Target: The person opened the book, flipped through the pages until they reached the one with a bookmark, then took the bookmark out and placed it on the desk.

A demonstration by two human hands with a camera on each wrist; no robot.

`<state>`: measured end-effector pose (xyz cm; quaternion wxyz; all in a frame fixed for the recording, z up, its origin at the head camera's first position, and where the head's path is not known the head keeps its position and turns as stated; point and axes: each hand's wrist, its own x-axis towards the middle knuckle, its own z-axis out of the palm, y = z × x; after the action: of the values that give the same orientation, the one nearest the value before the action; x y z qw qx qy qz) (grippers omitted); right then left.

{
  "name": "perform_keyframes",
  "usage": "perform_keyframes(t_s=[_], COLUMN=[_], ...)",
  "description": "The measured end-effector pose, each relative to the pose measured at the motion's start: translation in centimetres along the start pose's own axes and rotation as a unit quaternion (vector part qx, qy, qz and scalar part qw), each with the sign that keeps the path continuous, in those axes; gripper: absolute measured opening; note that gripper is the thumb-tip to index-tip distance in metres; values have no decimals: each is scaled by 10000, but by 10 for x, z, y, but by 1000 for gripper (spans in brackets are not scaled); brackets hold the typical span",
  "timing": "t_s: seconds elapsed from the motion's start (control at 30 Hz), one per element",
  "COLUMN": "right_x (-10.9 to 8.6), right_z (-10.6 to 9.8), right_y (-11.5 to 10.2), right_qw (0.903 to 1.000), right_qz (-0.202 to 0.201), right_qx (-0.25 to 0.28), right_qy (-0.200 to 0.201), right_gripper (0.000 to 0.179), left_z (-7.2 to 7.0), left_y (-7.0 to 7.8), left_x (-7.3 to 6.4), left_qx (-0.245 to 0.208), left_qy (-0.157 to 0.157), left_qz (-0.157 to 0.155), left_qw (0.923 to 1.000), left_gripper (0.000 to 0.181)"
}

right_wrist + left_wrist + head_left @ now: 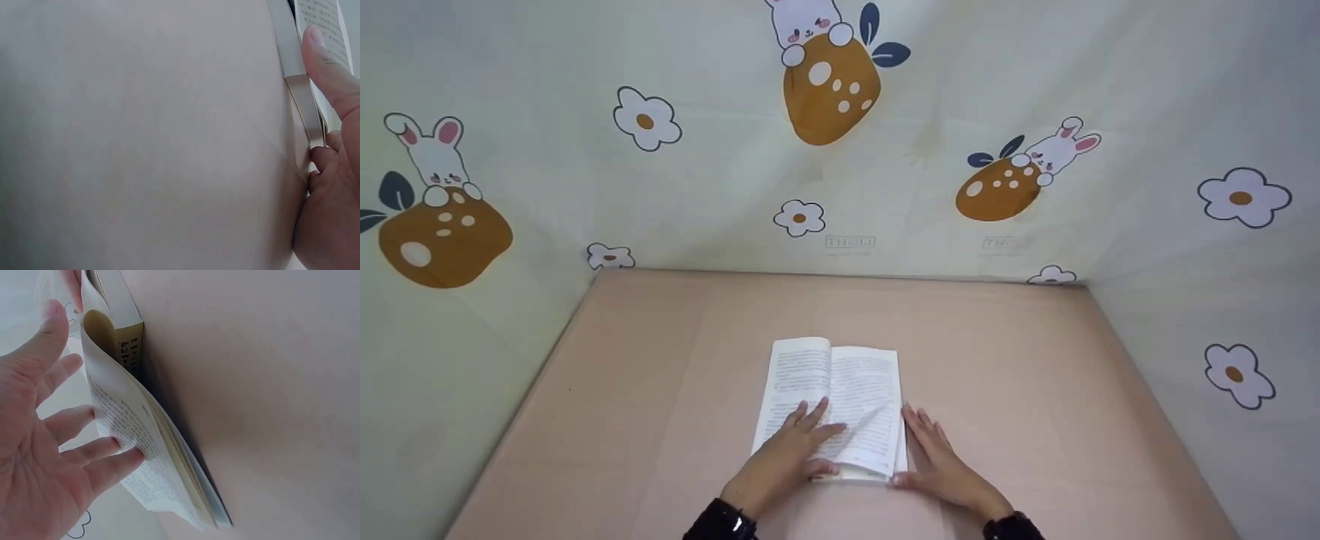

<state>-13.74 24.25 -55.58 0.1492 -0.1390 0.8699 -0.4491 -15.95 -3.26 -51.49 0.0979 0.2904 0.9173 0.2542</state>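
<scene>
One open book (866, 397) lies face up on a pinkish-tan tabletop (660, 420), near the front and about midway across, in the head view. Its white pages carry close rows of dark print; the left page curves toward the middle fold, and the right page's lower edge lifts off the sheets beneath. A person's left hand (787, 454) rests across the lower pages, fingers spread and thumb apart, while the right hand (941, 465) touches the right edge, its fingers extended and its thumb at the lower corner. Dark, shiny sleeves (724, 521) end at both wrists.

In the left wrist view, a page bows into a rounded loop beside a yellowish panel (130, 343) bearing dark characters; the left hand's fingers stand apart, tips against the printed paper.

In the right wrist view, the book's pale outer edge and printed page show at upper right, the right hand's thumb and fingers apart alongside.
</scene>
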Motion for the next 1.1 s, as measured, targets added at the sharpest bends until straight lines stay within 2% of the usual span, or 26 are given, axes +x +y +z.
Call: perform_keyframes(t_s=[0.23,0.5,0.67,0.83,0.97,1.1], right_x=[-1,1,1,1,1,1], right_z=[1,0,1,2,1,1], right_y=[0,3,3,2,2,2], right_qw=[9999,10000,9998,9997,9997,9998], right_qz=[169,55,183,229,240,210], right_qx=[35,23,-25,-54,-18,9], right_qy=[-19,-54,4,66,67,64], right_gripper=[101,101,101,100,100,100], left_z=[-1,3,7,9,10,12], left_y=[0,2,8,12,13,12], left_x=[-2,-6,-8,-6,-3,-3], left_qx=[-98,-29,-42,-150,-266,-445], left_qy=[182,316,382,770,1184,1396], left_qz=[-43,-136,-377,-681,-930,-1215], left_qw=[9998,9994,9986,9946,9882,9817], left_gripper=[62,56,58,54,47,45])
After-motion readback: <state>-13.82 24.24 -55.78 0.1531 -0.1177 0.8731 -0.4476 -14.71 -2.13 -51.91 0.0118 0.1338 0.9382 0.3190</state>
